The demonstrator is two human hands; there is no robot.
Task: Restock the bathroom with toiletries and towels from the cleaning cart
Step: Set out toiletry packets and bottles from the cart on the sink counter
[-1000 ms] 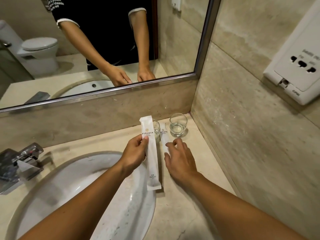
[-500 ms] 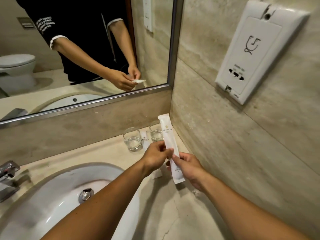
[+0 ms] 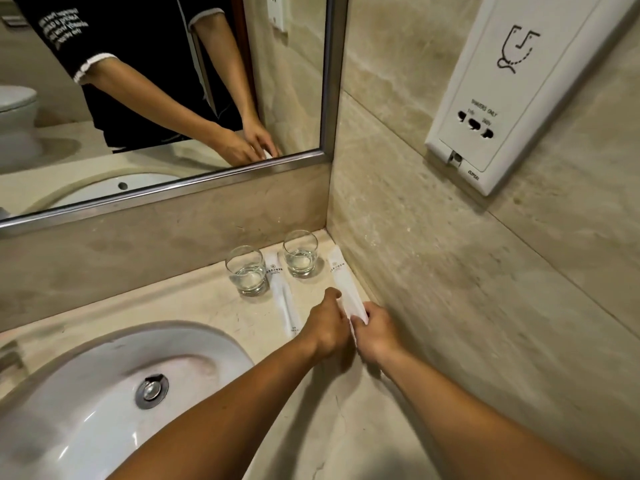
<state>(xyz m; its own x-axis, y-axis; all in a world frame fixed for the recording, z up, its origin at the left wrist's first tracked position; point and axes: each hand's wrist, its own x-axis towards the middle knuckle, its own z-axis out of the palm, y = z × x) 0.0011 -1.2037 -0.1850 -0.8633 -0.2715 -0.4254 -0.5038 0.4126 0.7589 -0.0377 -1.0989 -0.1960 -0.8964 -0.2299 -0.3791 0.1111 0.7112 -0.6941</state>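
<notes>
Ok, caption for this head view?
Both hands lay a white toiletry packet beside two glasses on the vanity counter.

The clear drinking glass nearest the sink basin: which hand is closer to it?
Left. The left hand is right of and in front of that clear drinking glass, across the flat white sachet. The right hand is farther right, by the side wall, on the other white sachet.

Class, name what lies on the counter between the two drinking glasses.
A white toiletry packet lies flat between the left glass and the right glass, as the head view shows.
</notes>
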